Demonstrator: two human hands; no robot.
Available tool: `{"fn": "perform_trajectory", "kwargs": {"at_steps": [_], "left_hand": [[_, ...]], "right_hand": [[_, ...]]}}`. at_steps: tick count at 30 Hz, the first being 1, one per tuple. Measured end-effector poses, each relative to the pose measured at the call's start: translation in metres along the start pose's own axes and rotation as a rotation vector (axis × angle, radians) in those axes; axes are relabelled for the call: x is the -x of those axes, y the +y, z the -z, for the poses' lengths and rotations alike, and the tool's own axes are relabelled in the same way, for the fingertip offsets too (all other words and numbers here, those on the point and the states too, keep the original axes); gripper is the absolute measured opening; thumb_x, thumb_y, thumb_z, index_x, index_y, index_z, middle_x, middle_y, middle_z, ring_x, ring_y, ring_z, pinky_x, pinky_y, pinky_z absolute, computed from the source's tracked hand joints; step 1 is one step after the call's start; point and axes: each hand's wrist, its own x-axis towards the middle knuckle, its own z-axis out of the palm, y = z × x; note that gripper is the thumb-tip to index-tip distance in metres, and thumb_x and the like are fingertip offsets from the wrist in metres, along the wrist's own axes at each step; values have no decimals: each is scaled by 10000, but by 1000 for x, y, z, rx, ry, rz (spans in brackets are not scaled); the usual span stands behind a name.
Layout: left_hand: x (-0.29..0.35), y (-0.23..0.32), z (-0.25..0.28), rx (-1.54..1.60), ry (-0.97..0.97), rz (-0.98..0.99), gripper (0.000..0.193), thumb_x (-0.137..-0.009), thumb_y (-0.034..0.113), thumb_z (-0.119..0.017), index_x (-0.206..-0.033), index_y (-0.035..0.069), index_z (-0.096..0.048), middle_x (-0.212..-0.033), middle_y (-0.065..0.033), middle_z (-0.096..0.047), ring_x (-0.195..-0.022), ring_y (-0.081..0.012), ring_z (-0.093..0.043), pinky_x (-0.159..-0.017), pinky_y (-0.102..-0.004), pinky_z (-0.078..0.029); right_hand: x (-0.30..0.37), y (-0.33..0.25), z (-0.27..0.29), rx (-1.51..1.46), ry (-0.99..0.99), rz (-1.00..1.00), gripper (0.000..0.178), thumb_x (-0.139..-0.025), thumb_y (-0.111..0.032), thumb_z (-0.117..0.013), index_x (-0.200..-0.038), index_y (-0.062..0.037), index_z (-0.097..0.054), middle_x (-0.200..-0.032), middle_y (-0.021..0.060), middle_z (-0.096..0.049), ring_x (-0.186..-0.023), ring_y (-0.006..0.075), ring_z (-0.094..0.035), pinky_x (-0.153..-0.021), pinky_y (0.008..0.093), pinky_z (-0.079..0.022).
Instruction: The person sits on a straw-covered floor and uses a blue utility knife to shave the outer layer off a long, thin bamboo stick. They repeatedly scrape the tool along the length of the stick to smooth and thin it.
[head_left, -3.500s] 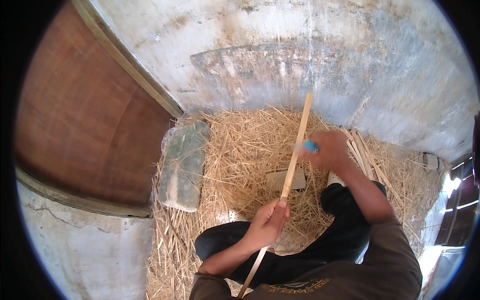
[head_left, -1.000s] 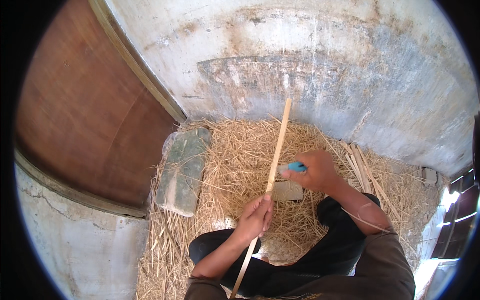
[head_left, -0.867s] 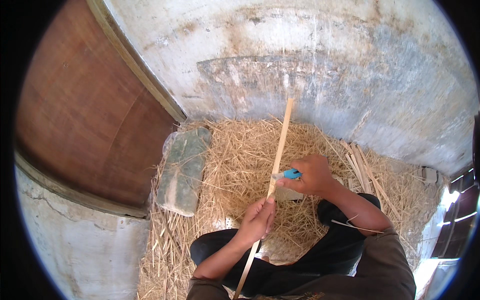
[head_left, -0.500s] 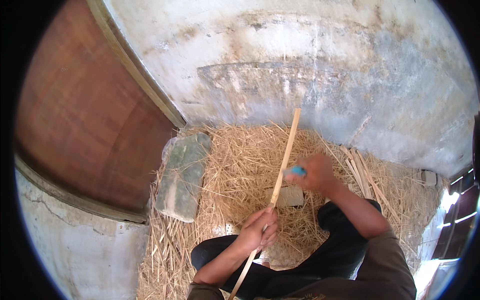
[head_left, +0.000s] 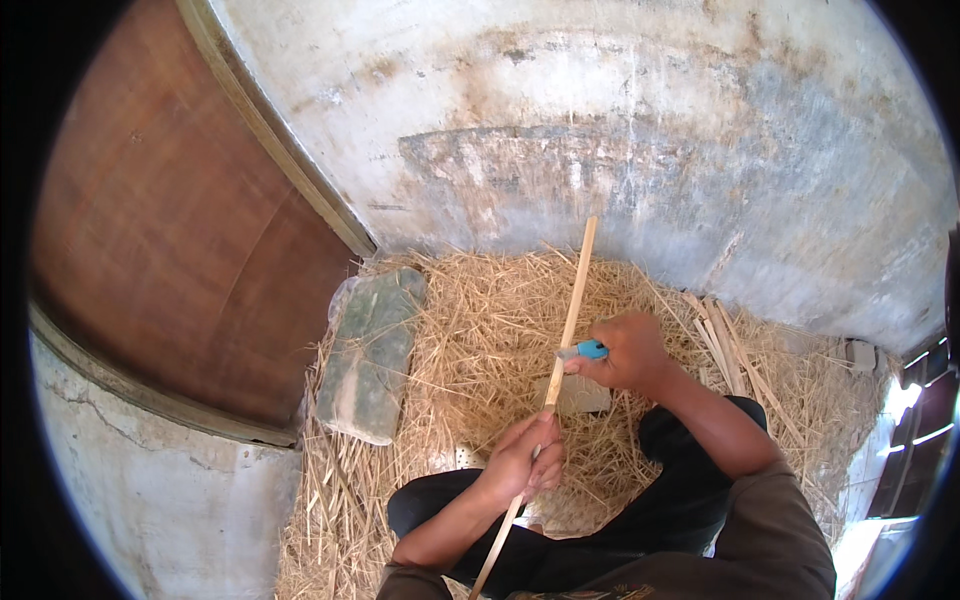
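Observation:
My left hand (head_left: pixel 523 458) is closed around a long, pale wooden strip (head_left: pixel 577 298), which slants from my lap up toward the wall. Above it, my right hand (head_left: pixel 632 352) grips a knife with a blue handle (head_left: pixel 593 349). The short blade lies against the strip, a little beyond my left hand. Most of the handle is hidden inside my right fist. Under the strip, a small flat block (head_left: pixel 583 396) rests among the shavings.
Straw-like wood shavings (head_left: pixel 470 320) cover the floor around my crossed legs. A large grey-green stone slab (head_left: pixel 368 355) lies at the left, near a brown door panel (head_left: pixel 190 230). Loose pale strips (head_left: pixel 722 345) lie at the right. A stained wall (head_left: pixel 600 120) stands ahead.
My right hand has shifted slightly left and down, bringing the knife blade onto the strip. It was blurred by motion before. My left hand keeps its hold on the strip.

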Motion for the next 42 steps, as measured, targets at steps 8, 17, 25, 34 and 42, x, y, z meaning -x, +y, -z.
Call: {"fn": "perform_trajectory", "kwargs": {"at_steps": [8, 17, 25, 34, 42], "left_hand": [[5, -5, -7, -89, -34, 94, 320, -1048, 314, -356, -798, 119, -396, -493, 0, -323, -369, -106, -299, -395, -254, -272], [-4, 0, -3, -41, -5, 71, 326, -1050, 320, -345, -800, 116, -393, -489, 0, -315, -368, -104, -301, -405, -253, -291], [4, -13, -10, -140, -22, 69, 328, -1046, 300, -358, -785, 108, -407, -462, -1, -309, -322, -102, -258, -366, -251, -226], [2, -4, 7, 162, -106, 144, 338, -1046, 362, -338, -802, 136, -401, -470, 12, -312, -342, -91, -265, -399, -237, -259], [5, -8, 1, 91, -74, 135, 348, -1038, 362, -349, -776, 141, -407, -455, 14, -322, -344, -94, -266, -429, -244, -261]], "right_hand": [[-22, 74, 15, 250, -3, -326, 673, -780, -709, -571, -558, -74, -567, -427, 49, -468, -393, 245, -498, -416, 379, -371], [3, 0, 8, 6, -66, -42, 575, -750, -621, -683, -543, -102, -546, -445, 66, -448, -395, 245, -492, -404, 352, -364], [-14, 77, 23, 273, -91, -435, 574, -834, -616, -591, -593, -95, -587, -449, 43, -471, -407, 223, -496, -425, 349, -396], [13, 19, 13, 35, -75, -181, 617, -796, -648, -606, -547, -91, -519, -455, 90, -437, -410, 281, -495, -424, 388, -368], [9, 9, 13, 73, -35, -108, 592, -776, -633, -644, -534, -107, -523, -422, 69, -407, -380, 276, -465, -416, 389, -367]]}}
